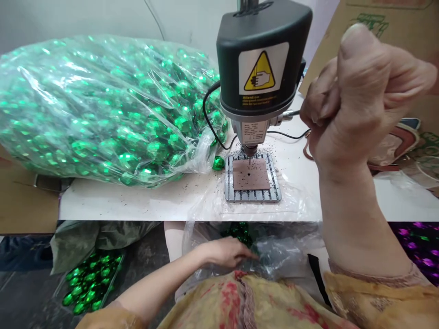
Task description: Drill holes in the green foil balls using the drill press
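Note:
At the upper right, my right hand (356,96) is closed in a fist around the end of the feed lever (291,115) of a small black drill press (264,59). Below the drill chuck (249,150), a brown board (252,176) with a dark hole lies on the slotted metal base (253,196). My left hand (228,252) is low over my lap, its index finger stretched out and the others partly hidden. It rests at a clear plastic bag (284,249) beside shiny green faceted beads (242,232). No bead shows in its fingers.
A large clear bag of green beads (113,114) fills the left of the white table (137,205). One loose green bead (218,162) sits beside the base among dark shavings. Below left stands a container of green beads (91,283). Cardboard (408,45) and purple beads (420,246) are at right.

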`<state>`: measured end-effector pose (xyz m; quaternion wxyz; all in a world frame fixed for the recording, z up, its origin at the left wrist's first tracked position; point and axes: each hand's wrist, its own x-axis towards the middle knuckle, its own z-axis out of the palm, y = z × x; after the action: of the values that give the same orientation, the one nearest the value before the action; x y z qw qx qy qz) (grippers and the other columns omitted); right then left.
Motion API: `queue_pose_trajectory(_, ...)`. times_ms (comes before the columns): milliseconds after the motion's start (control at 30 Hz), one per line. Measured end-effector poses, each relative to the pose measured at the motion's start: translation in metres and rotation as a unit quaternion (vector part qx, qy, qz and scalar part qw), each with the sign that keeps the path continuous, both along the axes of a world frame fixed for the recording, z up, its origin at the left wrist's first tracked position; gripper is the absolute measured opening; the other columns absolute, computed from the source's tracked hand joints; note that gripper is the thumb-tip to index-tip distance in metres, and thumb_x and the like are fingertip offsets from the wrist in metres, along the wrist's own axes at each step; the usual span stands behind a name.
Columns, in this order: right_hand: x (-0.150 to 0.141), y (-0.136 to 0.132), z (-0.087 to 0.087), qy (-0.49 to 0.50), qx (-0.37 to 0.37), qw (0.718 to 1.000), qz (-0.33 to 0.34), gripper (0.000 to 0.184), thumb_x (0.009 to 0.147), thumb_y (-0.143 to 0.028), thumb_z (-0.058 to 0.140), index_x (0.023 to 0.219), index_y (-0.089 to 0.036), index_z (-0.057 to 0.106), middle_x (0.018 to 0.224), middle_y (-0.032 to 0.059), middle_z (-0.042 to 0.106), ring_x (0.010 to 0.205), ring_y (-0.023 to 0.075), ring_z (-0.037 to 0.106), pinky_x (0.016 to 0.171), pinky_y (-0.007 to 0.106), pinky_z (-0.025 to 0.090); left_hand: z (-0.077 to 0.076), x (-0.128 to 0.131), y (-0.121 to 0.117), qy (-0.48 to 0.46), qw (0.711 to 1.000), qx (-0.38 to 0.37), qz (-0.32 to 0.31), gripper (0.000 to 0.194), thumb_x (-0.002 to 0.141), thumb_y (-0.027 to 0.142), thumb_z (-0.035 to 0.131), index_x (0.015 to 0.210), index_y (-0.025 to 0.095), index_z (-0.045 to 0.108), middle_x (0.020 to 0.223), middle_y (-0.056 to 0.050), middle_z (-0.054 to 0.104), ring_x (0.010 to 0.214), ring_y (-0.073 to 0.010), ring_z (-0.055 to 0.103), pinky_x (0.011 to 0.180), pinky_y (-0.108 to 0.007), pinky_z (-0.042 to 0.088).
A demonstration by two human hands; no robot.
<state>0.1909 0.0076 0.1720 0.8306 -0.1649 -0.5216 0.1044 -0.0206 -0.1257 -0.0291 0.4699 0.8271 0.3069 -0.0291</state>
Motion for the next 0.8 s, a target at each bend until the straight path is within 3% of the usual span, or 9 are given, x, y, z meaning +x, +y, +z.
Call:
queue_pose_trajectory(67,0.002,0.001,-0.001,-0.005,-0.002,1.000,-0.002,0.047,0.089,-0.014,0.058,0.045,-0.020,0.042,0.039,-0.0056,0.032,0.035,0.0062,0.033,0.042,0.028,0.017,0.030,0.003,0.024,-0.032,0.997,0.068,0.035,0.047,0.080,0.004,0.054,0.115,0.027,0.075,0.110,0.000,0.079,0.096,-0.0202,0.075,0.086,-0.030,0.060)
queue_pose_trajectory(167,0.003,0.002,-0.002,-0.011,0.011,1.000,0.000,0.049,0.090,-0.017,0.059,0.044,-0.019,0.041,0.039,-0.0064,0.030,0.035,0.0046,0.034,0.043,0.027,0.018,0.057,0.002,0.070,-0.111,0.941,0.218,0.234,0.036,0.092,0.010,0.044,0.116,0.020,0.069,0.096,-0.004,0.076,0.085,-0.0164,0.071,0.080,-0.027,0.057)
queue_pose_trajectory(267,0.003,0.003,-0.003,-0.011,0.011,1.000,-0.006,0.049,0.090,-0.020,0.061,0.044,-0.018,0.042,0.038,-0.0069,0.031,0.035,0.0032,0.033,0.042,0.027,0.019,0.061,0.000,0.116,-0.061,0.864,0.369,0.337,0.031,0.098,0.014,0.043,0.120,0.020,0.064,0.099,-0.008,0.071,0.086,-0.0191,0.068,0.077,-0.030,0.055)
queue_pose_trajectory(367,0.004,0.003,-0.004,-0.024,0.005,1.000,-0.002,0.050,0.089,-0.024,0.062,0.044,-0.016,0.043,0.039,-0.0064,0.036,0.037,0.0018,0.034,0.042,0.026,0.021,0.051,0.000,0.147,0.110,0.831,0.444,0.317,0.038,0.090,0.007,0.053,0.124,0.022,0.063,0.126,-0.015,0.063,0.107,-0.0295,0.065,0.081,-0.038,0.055)
queue_pose_trajectory(433,0.006,0.003,-0.005,-0.029,0.007,1.000,0.007,0.052,0.088,-0.027,0.063,0.042,-0.015,0.041,0.039,-0.0063,0.036,0.037,0.0008,0.033,0.042,0.026,0.021,0.044,-0.002,0.159,0.180,0.827,0.443,0.296,0.045,0.085,0.002,0.057,0.124,0.023,0.063,0.131,-0.017,0.060,0.112,-0.0335,0.063,0.081,-0.040,0.055)
queue_pose_trajectory(500,0.006,0.002,-0.005,-0.029,0.002,1.000,0.011,0.054,0.089,-0.027,0.062,0.042,-0.013,0.038,0.040,-0.0065,0.034,0.038,-0.0003,0.034,0.042,0.024,0.021,0.041,-0.005,0.164,0.155,0.839,0.428,0.296,0.047,0.082,0.003,0.062,0.124,0.023,0.061,0.129,-0.016,0.062,0.112,-0.0334,0.063,0.082,-0.041,0.055)
queue_pose_trajectory(600,0.005,0.000,-0.004,-0.034,-0.004,0.999,0.019,0.052,0.091,-0.024,0.059,0.044,-0.013,0.038,0.041,-0.0067,0.033,0.040,-0.0018,0.035,0.043,0.021,0.021,0.041,-0.011,0.162,-0.017,0.862,0.365,0.351,0.050,0.079,0.019,0.074,0.126,0.022,0.056,0.118,-0.011,0.066,0.105,-0.0279,0.065,0.088,-0.040,0.054)
queue_pose_trajectory(700,0.004,-0.002,-0.003,-0.036,-0.003,0.999,0.030,0.050,0.093,-0.021,0.056,0.047,-0.013,0.037,0.043,-0.0069,0.032,0.042,-0.0024,0.036,0.045,0.019,0.023,0.041,-0.011,0.156,-0.204,0.870,0.211,0.397,0.047,0.082,0.037,0.073,0.122,0.020,0.056,0.108,-0.007,0.069,0.098,-0.0213,0.066,0.088,-0.035,0.054)
queue_pose_trajectory(800,0.002,-0.005,-0.003,-0.033,-0.010,0.999,0.030,0.049,0.093,-0.021,0.054,0.048,-0.014,0.036,0.043,-0.0070,0.031,0.042,-0.0020,0.034,0.046,0.019,0.023,0.036,-0.004,0.152,-0.284,0.876,0.075,0.384,0.047,0.085,0.044,0.069,0.123,0.019,0.058,0.110,-0.008,0.070,0.100,-0.0194,0.066,0.089,-0.034,0.053)
